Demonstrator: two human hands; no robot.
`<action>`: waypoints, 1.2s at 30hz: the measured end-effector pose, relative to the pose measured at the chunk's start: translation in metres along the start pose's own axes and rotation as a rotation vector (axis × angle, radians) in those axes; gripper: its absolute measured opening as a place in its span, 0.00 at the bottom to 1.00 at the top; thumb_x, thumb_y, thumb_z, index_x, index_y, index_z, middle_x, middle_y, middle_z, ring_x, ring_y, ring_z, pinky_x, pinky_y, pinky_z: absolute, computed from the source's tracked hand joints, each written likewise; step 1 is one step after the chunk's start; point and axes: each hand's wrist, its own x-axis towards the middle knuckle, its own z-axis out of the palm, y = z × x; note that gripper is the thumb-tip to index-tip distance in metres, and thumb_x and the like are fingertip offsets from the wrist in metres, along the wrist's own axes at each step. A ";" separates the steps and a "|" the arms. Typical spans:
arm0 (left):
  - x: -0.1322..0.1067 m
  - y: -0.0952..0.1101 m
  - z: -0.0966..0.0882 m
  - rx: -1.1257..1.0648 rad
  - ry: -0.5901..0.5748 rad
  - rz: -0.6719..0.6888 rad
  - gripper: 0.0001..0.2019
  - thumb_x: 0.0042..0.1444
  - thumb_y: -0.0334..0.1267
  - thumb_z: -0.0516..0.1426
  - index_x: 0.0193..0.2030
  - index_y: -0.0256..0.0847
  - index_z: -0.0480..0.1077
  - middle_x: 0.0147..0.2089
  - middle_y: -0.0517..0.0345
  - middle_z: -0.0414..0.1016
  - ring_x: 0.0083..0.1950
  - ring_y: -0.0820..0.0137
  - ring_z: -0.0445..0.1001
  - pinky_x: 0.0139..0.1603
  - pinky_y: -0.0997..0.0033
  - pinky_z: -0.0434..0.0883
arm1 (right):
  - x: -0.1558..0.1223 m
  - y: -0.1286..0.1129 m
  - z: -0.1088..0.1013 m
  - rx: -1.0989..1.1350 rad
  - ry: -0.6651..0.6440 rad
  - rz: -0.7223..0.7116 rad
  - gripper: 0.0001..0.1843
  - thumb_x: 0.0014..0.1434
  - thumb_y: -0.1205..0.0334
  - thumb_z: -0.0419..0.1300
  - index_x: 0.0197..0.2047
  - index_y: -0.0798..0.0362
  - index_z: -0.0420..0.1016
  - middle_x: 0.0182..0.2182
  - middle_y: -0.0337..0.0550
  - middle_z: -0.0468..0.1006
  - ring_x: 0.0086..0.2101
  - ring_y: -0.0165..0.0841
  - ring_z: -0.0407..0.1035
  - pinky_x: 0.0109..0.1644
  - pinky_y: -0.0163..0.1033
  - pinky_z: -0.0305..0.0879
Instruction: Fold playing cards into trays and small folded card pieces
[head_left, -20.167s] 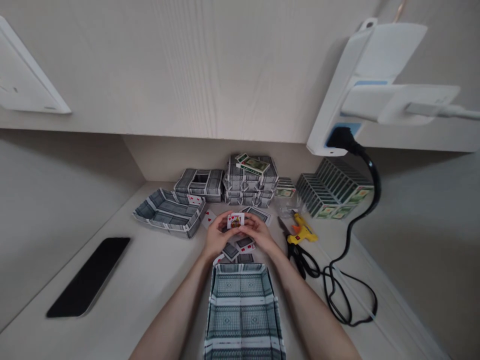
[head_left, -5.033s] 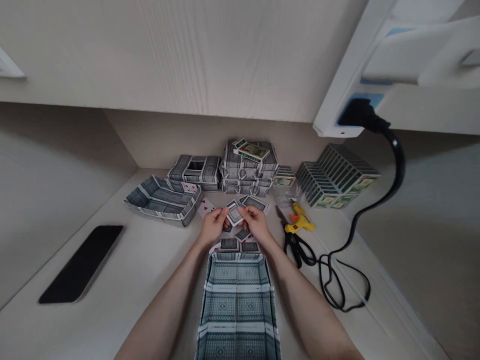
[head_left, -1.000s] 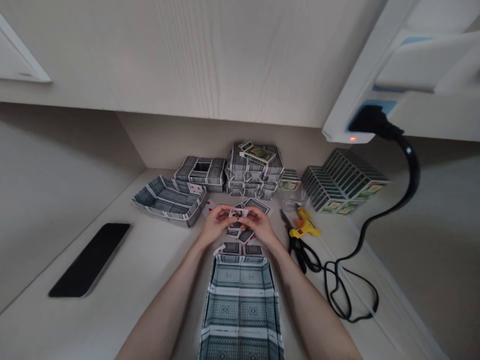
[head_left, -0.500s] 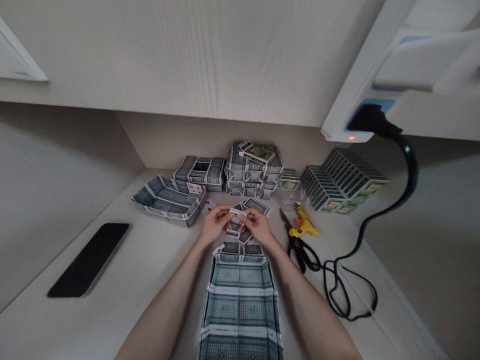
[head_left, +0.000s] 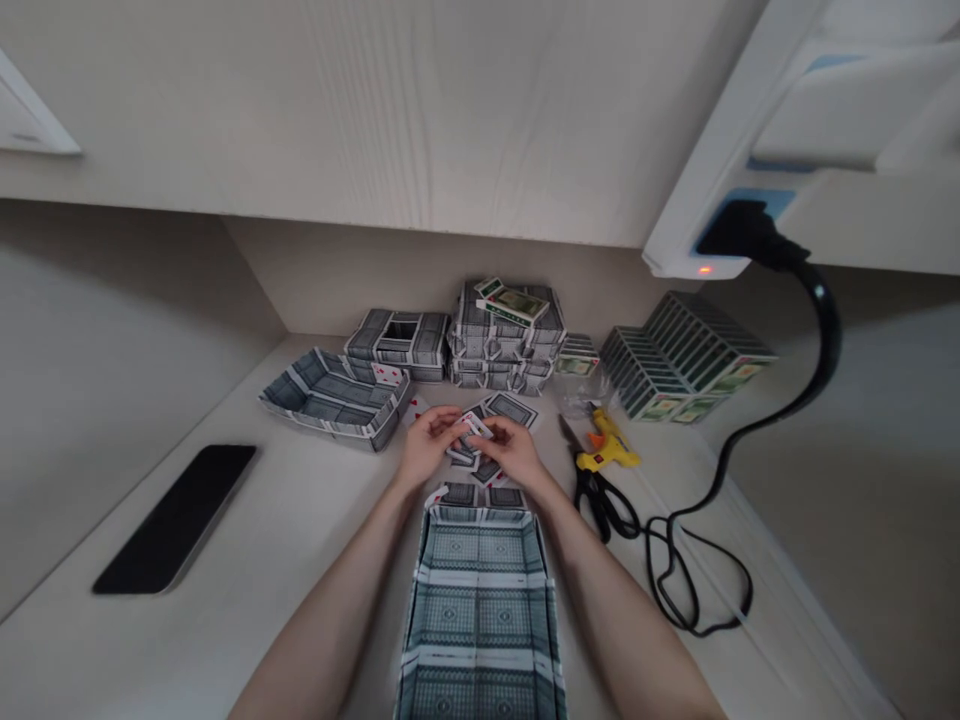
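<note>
A small white-faced playing card (head_left: 477,425) is pinched between my left hand (head_left: 430,445) and my right hand (head_left: 514,450), both closed on its edges. Under and behind it lie loose playing cards (head_left: 511,408), some with patterned backs up. Closer to me, between my forearms, sits a long open tray made of playing cards (head_left: 478,610), its inside lined with blue-grey card backs. A few more cards (head_left: 457,495) show at its far end.
Scissors (head_left: 604,505) and a yellow glue gun (head_left: 609,445) with a looping black cord (head_left: 739,430) lie right. A phone (head_left: 178,520) rests left. Behind stand a card-built tray (head_left: 337,395), card-built boxes (head_left: 506,335) and stacked card packs (head_left: 686,360). A cabinet panel (head_left: 420,120) overhangs.
The playing card in my hands has turned from nearly edge-on to tilted, so its printed white face shows. My hands stay in about the same place, and the view has shifted slightly.
</note>
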 end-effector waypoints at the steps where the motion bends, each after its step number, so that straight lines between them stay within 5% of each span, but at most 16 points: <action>1: 0.000 0.000 0.001 -0.010 -0.005 -0.002 0.20 0.40 0.42 0.61 0.42 0.36 0.68 0.34 0.56 0.73 0.29 0.75 0.69 0.30 0.74 0.68 | 0.000 -0.002 0.000 0.039 0.006 0.018 0.16 0.39 0.54 0.64 0.31 0.54 0.71 0.21 0.34 0.71 0.18 0.24 0.61 0.20 0.30 0.61; 6: -0.001 -0.001 0.003 0.082 -0.001 0.004 0.17 0.41 0.44 0.60 0.37 0.36 0.71 0.34 0.55 0.74 0.35 0.70 0.71 0.38 0.70 0.68 | -0.001 -0.008 -0.003 0.185 0.006 0.074 0.17 0.40 0.53 0.64 0.33 0.53 0.71 0.26 0.38 0.74 0.21 0.26 0.65 0.24 0.32 0.64; 11: 0.000 -0.005 0.002 0.146 -0.027 0.027 0.15 0.43 0.45 0.59 0.34 0.36 0.72 0.34 0.55 0.74 0.35 0.70 0.70 0.38 0.71 0.67 | -0.001 -0.008 -0.004 0.102 -0.013 0.068 0.15 0.43 0.54 0.62 0.32 0.54 0.73 0.14 0.32 0.67 0.15 0.24 0.59 0.18 0.30 0.56; 15: 0.001 -0.009 0.001 0.140 -0.026 0.038 0.15 0.44 0.45 0.58 0.36 0.37 0.72 0.35 0.56 0.75 0.35 0.70 0.70 0.38 0.72 0.67 | 0.000 -0.006 -0.004 0.039 0.044 0.036 0.12 0.44 0.54 0.61 0.25 0.56 0.73 0.14 0.32 0.64 0.14 0.22 0.55 0.17 0.30 0.51; 36: 0.002 -0.005 0.005 0.192 0.017 -0.007 0.15 0.39 0.46 0.60 0.30 0.37 0.71 0.28 0.58 0.73 0.29 0.72 0.68 0.31 0.73 0.65 | 0.004 0.000 -0.004 0.208 0.119 0.181 0.12 0.36 0.58 0.66 0.24 0.56 0.72 0.14 0.35 0.71 0.15 0.25 0.62 0.21 0.32 0.59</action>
